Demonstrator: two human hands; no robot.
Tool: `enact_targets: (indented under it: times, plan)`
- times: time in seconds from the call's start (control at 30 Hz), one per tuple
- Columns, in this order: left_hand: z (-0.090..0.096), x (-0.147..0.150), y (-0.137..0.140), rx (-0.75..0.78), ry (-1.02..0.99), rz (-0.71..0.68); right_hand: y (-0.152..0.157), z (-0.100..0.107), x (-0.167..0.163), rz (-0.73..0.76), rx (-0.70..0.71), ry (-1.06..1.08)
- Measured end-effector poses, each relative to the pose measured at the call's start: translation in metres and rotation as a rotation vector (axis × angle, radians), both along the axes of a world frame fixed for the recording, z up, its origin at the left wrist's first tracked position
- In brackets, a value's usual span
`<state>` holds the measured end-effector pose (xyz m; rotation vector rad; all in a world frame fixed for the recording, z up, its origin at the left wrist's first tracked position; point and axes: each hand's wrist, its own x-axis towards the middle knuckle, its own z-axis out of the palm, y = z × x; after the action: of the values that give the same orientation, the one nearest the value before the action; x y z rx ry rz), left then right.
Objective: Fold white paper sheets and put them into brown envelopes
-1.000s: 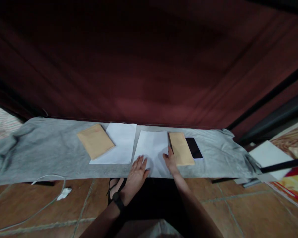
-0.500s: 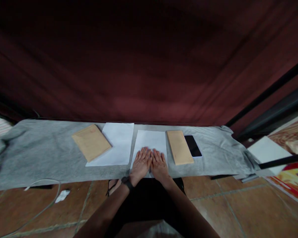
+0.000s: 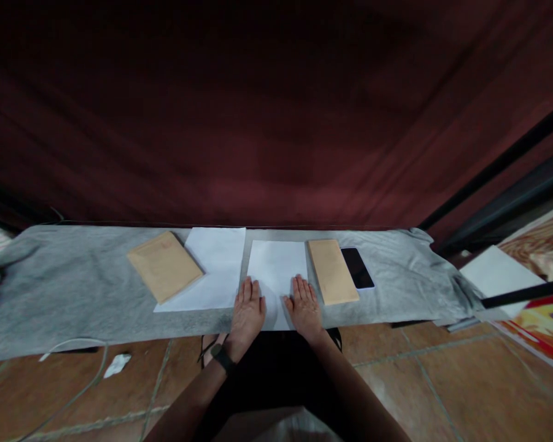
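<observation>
A white sheet of paper (image 3: pixel 278 261) lies on the grey cloth in front of me, its near part between my hands. My left hand (image 3: pixel 247 313) rests flat at its left edge, fingers stretched out, a dark watch on the wrist. Over the right edge lies my right hand (image 3: pixel 305 309), also flat, with the thumb apart from the fingers. Neither hand holds anything. Just right of the sheet is a brown envelope-like packet (image 3: pixel 332 273). To the left, another brown packet (image 3: pixel 164 267) overlaps more white paper (image 3: pixel 223 264).
A phone (image 3: pixel 358 268) with a dark screen lies right of the packet. Grey cloth (image 3: pixel 83 282) covers the narrow table, and a dark red curtain (image 3: pixel 267 184) hangs behind. On the tiled floor are a cable (image 3: pixel 102 365) and a crumpled white scrap (image 3: pixel 117 364).
My hands were together on the middle of the sheet. They have moved apart, the left to the left edge and the right to the right edge, baring the paper between them.
</observation>
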<state>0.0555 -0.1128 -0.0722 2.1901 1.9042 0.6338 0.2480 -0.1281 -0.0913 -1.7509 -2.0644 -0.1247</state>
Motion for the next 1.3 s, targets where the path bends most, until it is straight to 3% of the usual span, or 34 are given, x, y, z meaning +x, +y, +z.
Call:
enact_targets:
  times: [0.2, 0.47, 0.6, 0.73, 0.87, 1.1, 1.3]
  plan:
    - [0.018, -0.016, -0.012, -0.109, -0.202, 0.085, 0.004, 0.002, 0.002, 0.018, -0.008, 0.006]
    - [0.031, -0.023, 0.007, -0.243, -0.218, 0.223, 0.022, 0.005, 0.006, 0.049, -0.005, 0.031]
    - [0.031, -0.018, 0.007, -0.152, -0.127, 0.232, 0.019, 0.011, -0.002, 0.037, 0.009, 0.043]
    - [0.025, 0.0, -0.016, 0.096, -0.034, 0.024, -0.001, 0.011, -0.015, 0.116, 0.001, 0.033]
    - [0.012, 0.016, -0.037, 0.08, 0.078, -0.215, -0.016, 0.006, -0.019, 0.139, -0.025, 0.018]
    - [0.004, -0.01, -0.044, 0.074, 0.203, -0.33, -0.023, 0.002, -0.001, 0.062, -0.003, 0.017]
    - [0.003, -0.036, -0.05, 0.109, 0.257, -0.385, -0.037, 0.004, 0.019, 0.089, 0.024, -0.005]
